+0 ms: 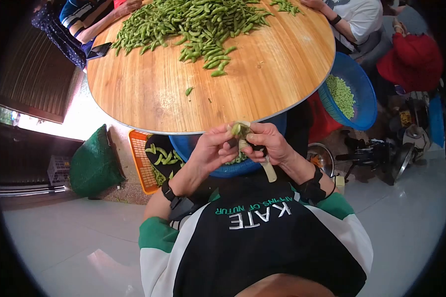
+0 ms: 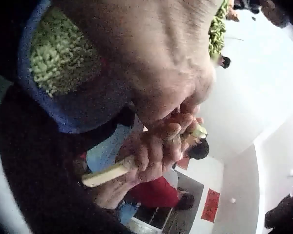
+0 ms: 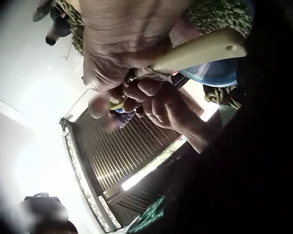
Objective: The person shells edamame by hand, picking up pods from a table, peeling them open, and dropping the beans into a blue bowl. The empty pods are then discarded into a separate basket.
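Note:
Both hands meet just off the near edge of the round table, above a blue basin (image 1: 233,172) that holds shelled green beans. My left hand (image 1: 211,147) pinches a green bean pod (image 1: 237,128) between thumb and fingers. In my right hand (image 1: 271,142) is a tool with a cream handle (image 1: 269,171); its fingers curl round it and its working end is hidden. The handle (image 3: 205,50), with a hole near its end, juts out past the palm in the right wrist view. Fingertips of the two hands come together at the pod.
A large heap of bean pods (image 1: 198,22) covers the far side of the wooden table (image 1: 143,91). An orange basket (image 1: 139,166) with pods stands at left, near a green sack (image 1: 91,166). Another blue basin (image 1: 365,96) holds shelled beans at right. Other people sit round the table.

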Action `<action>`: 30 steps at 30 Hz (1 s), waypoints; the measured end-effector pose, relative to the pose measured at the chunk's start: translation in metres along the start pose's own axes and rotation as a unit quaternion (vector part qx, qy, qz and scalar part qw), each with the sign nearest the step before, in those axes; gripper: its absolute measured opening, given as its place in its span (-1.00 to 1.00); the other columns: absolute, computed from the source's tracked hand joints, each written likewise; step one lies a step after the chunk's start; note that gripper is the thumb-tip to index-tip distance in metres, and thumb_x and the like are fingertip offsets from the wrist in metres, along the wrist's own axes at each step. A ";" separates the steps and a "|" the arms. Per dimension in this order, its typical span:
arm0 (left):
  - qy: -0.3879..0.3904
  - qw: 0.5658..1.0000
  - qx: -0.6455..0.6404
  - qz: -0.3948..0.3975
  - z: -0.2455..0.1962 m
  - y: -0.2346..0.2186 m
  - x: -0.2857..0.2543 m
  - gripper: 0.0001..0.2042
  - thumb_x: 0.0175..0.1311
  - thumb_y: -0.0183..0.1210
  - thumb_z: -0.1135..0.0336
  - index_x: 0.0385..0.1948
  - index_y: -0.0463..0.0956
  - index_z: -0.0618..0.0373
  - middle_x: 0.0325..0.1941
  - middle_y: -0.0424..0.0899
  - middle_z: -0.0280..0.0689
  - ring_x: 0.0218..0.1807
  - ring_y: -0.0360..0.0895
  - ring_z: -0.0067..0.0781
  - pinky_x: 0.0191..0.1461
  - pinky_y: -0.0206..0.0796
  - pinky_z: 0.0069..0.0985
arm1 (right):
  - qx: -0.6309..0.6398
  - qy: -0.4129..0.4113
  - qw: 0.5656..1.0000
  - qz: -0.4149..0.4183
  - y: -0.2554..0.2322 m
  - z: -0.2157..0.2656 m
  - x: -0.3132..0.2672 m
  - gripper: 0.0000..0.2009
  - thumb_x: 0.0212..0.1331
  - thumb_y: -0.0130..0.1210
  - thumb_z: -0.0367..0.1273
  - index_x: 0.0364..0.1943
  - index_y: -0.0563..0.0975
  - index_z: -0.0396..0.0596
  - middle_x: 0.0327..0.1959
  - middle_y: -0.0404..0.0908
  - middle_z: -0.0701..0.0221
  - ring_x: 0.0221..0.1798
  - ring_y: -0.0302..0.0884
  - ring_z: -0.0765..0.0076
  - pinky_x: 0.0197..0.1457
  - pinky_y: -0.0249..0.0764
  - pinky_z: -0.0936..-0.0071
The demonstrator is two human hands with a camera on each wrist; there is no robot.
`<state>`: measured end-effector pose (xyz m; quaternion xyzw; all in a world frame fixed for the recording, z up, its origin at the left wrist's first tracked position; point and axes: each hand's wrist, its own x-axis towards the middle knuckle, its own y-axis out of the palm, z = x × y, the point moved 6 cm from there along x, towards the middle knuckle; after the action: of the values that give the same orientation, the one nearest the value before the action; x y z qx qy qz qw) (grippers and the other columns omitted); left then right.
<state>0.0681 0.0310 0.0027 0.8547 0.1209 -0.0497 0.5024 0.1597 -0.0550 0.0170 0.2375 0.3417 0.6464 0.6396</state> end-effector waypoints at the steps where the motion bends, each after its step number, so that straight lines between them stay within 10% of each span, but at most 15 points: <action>1: -0.012 1.000 -0.027 -0.008 0.002 -0.005 0.002 -0.81 0.32 0.06 0.38 -0.10 0.48 0.19 -0.58 0.44 -0.45 -0.65 0.24 -0.68 -0.61 0.07 -0.68 | -0.002 -0.001 1.000 0.001 0.001 0.001 0.001 -0.69 0.32 -0.10 -0.42 0.11 0.41 -0.19 -0.40 0.52 0.40 -0.65 0.23 0.67 -0.67 0.16 0.75; 3: -0.025 0.998 -0.056 -0.017 0.006 -0.004 0.004 -0.82 0.32 0.06 0.37 -0.12 0.48 0.19 -0.58 0.46 -0.45 -0.65 0.28 -0.66 -0.62 0.09 -0.68 | -0.040 -0.004 0.996 -0.076 -0.006 0.000 0.002 -0.69 0.34 -0.11 -0.40 0.12 0.40 -0.17 -0.41 0.51 0.39 -0.64 0.22 0.67 -0.67 0.16 0.75; 6: 0.114 0.941 0.281 -0.152 -0.011 -0.004 0.001 -0.85 0.27 0.13 0.41 -0.17 0.48 0.19 -0.58 0.49 -0.34 -0.66 0.38 -0.51 -0.63 0.16 -0.62 | 0.012 0.004 0.995 -0.099 -0.006 -0.004 0.001 -0.69 0.35 -0.12 -0.39 0.13 0.39 -0.14 -0.41 0.50 0.39 -0.64 0.22 0.67 -0.67 0.17 0.75; 8: 0.416 0.584 0.686 -0.124 -0.029 0.033 -0.018 -0.83 0.17 0.21 0.46 -0.22 0.47 0.19 -0.57 0.50 -0.22 -0.65 0.44 -0.35 -0.61 0.25 -0.51 | 0.035 0.017 0.995 -0.095 -0.005 -0.008 0.001 -0.70 0.36 -0.12 -0.38 0.13 0.38 -0.12 -0.41 0.50 0.39 -0.64 0.22 0.67 -0.67 0.18 0.75; 12: 0.434 0.423 0.785 -0.130 -0.027 0.043 -0.018 -0.80 0.10 0.23 0.51 -0.23 0.48 0.21 -0.56 0.48 -0.18 -0.60 0.49 -0.21 -0.52 0.36 -0.41 | 0.083 0.023 0.992 -0.089 -0.005 -0.011 0.003 -0.71 0.36 -0.12 -0.36 0.12 0.38 -0.09 -0.41 0.50 0.38 -0.64 0.22 0.66 -0.67 0.20 0.74; 16: 0.479 0.451 0.747 -0.098 -0.030 0.047 -0.017 -0.86 0.15 0.20 0.49 -0.27 0.50 0.22 -0.59 0.49 -0.19 -0.62 0.49 -0.34 -0.53 0.34 -0.46 | 0.030 0.000 0.994 -0.109 -0.006 -0.010 0.002 -0.73 0.36 -0.11 -0.38 0.08 0.41 -0.12 -0.41 0.52 0.36 -0.65 0.23 0.65 -0.68 0.19 0.73; 18: 0.298 0.771 0.540 -0.158 -0.029 0.018 -0.008 -0.94 0.22 0.17 0.44 -0.36 0.52 0.22 -0.60 0.53 -0.26 -0.65 0.43 -0.57 -0.58 0.26 -0.56 | -0.121 -0.061 0.986 -0.097 -0.007 -0.003 0.002 -0.75 0.35 -0.12 -0.40 0.04 0.44 -0.18 -0.39 0.54 0.39 -0.64 0.25 0.67 -0.66 0.17 0.76; 19: 0.298 0.771 0.540 -0.159 -0.031 0.021 -0.011 -0.94 0.22 0.17 0.44 -0.36 0.52 0.22 -0.60 0.53 -0.26 -0.65 0.43 -0.57 -0.58 0.26 -0.56 | -0.122 -0.060 0.986 -0.096 -0.007 -0.003 0.001 -0.75 0.35 -0.12 -0.40 0.04 0.44 -0.18 -0.39 0.54 0.39 -0.64 0.25 0.67 -0.66 0.17 0.76; 21: 0.094 0.913 0.327 -0.223 -0.016 0.002 -0.010 -0.87 0.26 0.15 0.40 -0.46 0.50 0.25 -0.62 0.55 -0.33 -0.62 0.41 -0.72 -0.59 0.22 -0.66 | -0.240 -0.052 0.961 -0.128 -0.012 0.000 -0.003 -0.75 0.29 -0.03 -0.42 0.00 0.45 -0.24 -0.40 0.56 0.34 -0.59 0.38 0.55 -0.56 0.31 0.65; 22: 0.093 0.913 0.326 -0.225 -0.013 0.000 -0.010 -0.87 0.26 0.15 0.40 -0.46 0.50 0.25 -0.62 0.55 -0.33 -0.62 0.41 -0.72 -0.59 0.22 -0.66 | -0.239 -0.050 0.961 -0.128 -0.012 -0.004 -0.001 -0.75 0.29 -0.03 -0.42 0.00 0.45 -0.24 -0.40 0.56 0.34 -0.59 0.38 0.55 -0.56 0.31 0.65; 24: 0.134 0.875 0.409 -0.220 -0.008 -0.004 -0.008 -0.86 0.28 0.15 0.37 -0.49 0.50 0.16 -0.67 0.50 -0.43 -0.70 0.30 -0.78 -0.69 0.04 -0.73 | -0.551 -0.268 0.771 -0.175 0.003 0.013 -0.006 -0.70 0.20 0.09 -0.43 0.00 0.44 -0.26 -0.40 0.57 0.25 -0.48 0.51 0.38 -0.38 0.44 0.50; 26: 0.127 0.868 0.428 -0.219 -0.002 -0.013 -0.005 -0.87 0.28 0.13 0.39 -0.47 0.48 0.19 -0.64 0.52 -0.41 -0.67 0.33 -0.76 -0.65 0.10 -0.73 | -0.557 -0.257 0.763 -0.204 0.004 0.020 -0.007 -0.64 0.08 0.18 -0.47 -0.01 0.44 -0.28 -0.33 0.54 0.13 -0.33 0.57 0.14 -0.24 0.48 0.36; 28: 0.145 0.821 0.513 -0.206 0.001 -0.009 -0.007 -0.90 0.28 0.09 0.43 -0.42 0.47 0.23 -0.60 0.53 -0.39 -0.63 0.36 -0.73 -0.60 0.16 -0.71 | -0.668 -0.351 0.631 -0.180 0.021 0.027 -0.008 -0.64 0.01 0.17 -0.52 -0.05 0.43 -0.30 -0.28 0.49 0.12 -0.30 0.54 0.04 -0.29 0.48 0.32; 30: 0.143 0.829 0.501 -0.204 0.003 -0.001 -0.012 -0.90 0.24 0.09 0.43 -0.42 0.47 0.27 -0.62 0.54 -0.34 -0.61 0.42 -0.68 -0.57 0.24 -0.64 | -0.696 -0.346 0.610 -0.155 0.018 0.021 -0.007 -0.64 -0.03 0.16 -0.54 -0.08 0.43 -0.30 -0.28 0.46 0.11 -0.30 0.52 0.00 -0.29 0.47 0.28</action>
<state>0.0566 0.0274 0.0027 0.9425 0.3217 -0.0818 -0.0397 0.1639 -0.0579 0.0454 -0.1296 -0.4258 0.4506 0.7738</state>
